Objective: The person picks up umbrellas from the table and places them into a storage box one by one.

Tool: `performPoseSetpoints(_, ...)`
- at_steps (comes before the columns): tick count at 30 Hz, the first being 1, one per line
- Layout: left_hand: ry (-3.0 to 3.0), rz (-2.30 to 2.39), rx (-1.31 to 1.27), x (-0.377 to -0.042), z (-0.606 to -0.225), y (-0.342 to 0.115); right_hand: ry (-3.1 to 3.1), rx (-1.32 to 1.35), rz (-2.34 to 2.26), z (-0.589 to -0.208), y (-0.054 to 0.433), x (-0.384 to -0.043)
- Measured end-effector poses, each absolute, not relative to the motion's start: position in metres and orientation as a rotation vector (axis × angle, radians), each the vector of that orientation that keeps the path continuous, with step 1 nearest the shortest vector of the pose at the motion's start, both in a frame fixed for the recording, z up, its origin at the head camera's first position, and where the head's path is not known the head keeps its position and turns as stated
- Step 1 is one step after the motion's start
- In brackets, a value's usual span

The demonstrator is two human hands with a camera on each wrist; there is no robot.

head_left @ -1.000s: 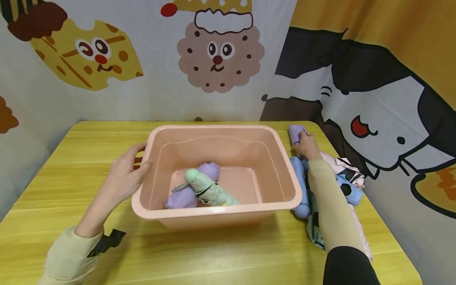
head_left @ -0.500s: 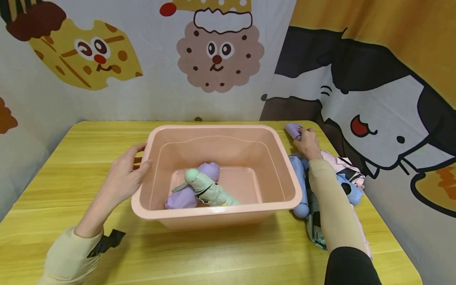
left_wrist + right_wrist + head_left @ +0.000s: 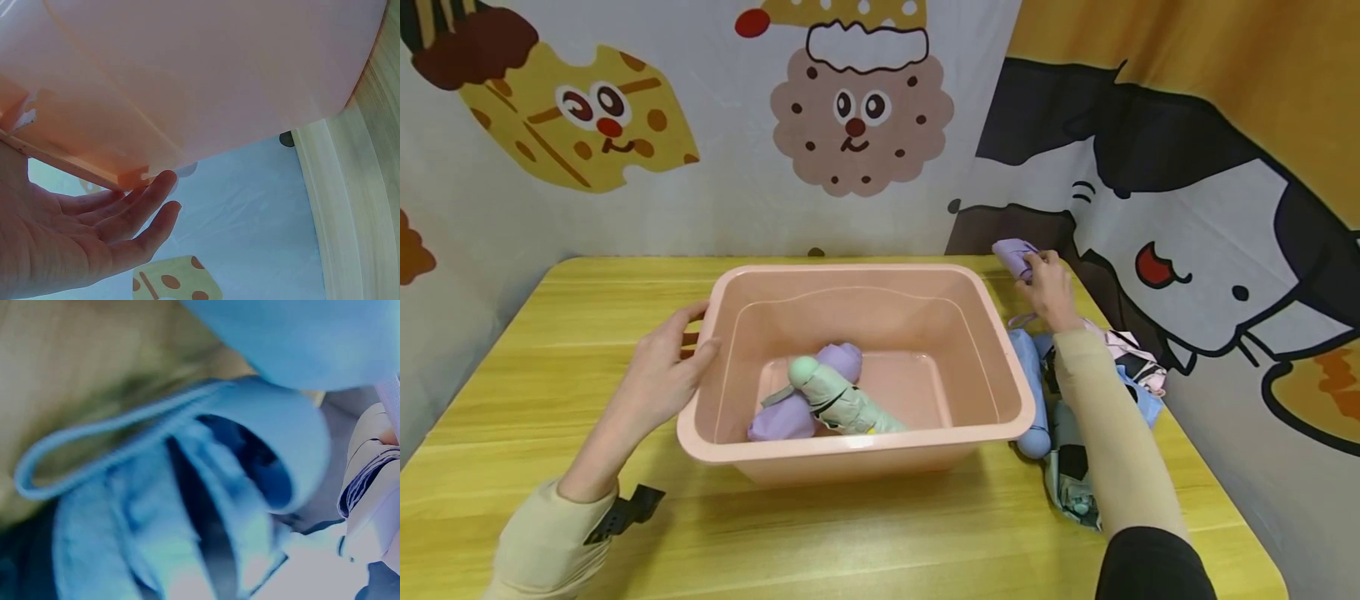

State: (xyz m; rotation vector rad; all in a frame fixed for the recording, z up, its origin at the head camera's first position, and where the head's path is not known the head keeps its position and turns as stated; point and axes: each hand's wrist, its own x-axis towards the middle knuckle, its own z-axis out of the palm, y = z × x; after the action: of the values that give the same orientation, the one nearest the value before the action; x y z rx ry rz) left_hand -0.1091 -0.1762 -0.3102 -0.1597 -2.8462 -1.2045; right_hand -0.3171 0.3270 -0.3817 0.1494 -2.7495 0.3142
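My right hand [image 3: 1051, 287] grips a folded purple umbrella [image 3: 1013, 258], held at the table's far right corner. Its layered fabric [image 3: 369, 500] shows at the edge of the right wrist view. My left hand [image 3: 662, 362] holds the left rim of a pink plastic tub [image 3: 850, 450], thumb over the rim and fingers [image 3: 150, 212] below it on the outside. Inside the tub, a mint-green folded umbrella [image 3: 850, 404] lies across another purple umbrella [image 3: 782, 418]. Beneath my right arm lie a blue folded umbrella [image 3: 1032, 400] and a grey-green one [image 3: 1067, 467].
Right of my forearm, a pink, black and white printed fabric bundle [image 3: 1135, 358] and a light-blue piece [image 3: 1146, 400] lie partly hidden. A strap loop [image 3: 69, 462] sticks out from blue fabric in the right wrist view. A printed curtain [image 3: 865, 225] hangs behind the wooden table [image 3: 880, 533].
My right hand has lifted the purple umbrella up and slightly left, away from the pile; a strap loop now shows below it. The left hand and tub have stayed put.
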Motion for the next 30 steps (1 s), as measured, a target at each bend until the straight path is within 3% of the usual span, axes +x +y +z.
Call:
performPoseSetpoints(19, -2.871, -1.138, -0.185, -0.109, -0.304, -0.176, -2.468, 0.286, 0.408, -0.317, 0.297, -0.292)
performPoseSetpoints(30, -2.948, -1.074, -0.08, -0.127, -0.3, -0.175, -2.403, 0.417, 0.457, -0.286, 0.264, -0.269)
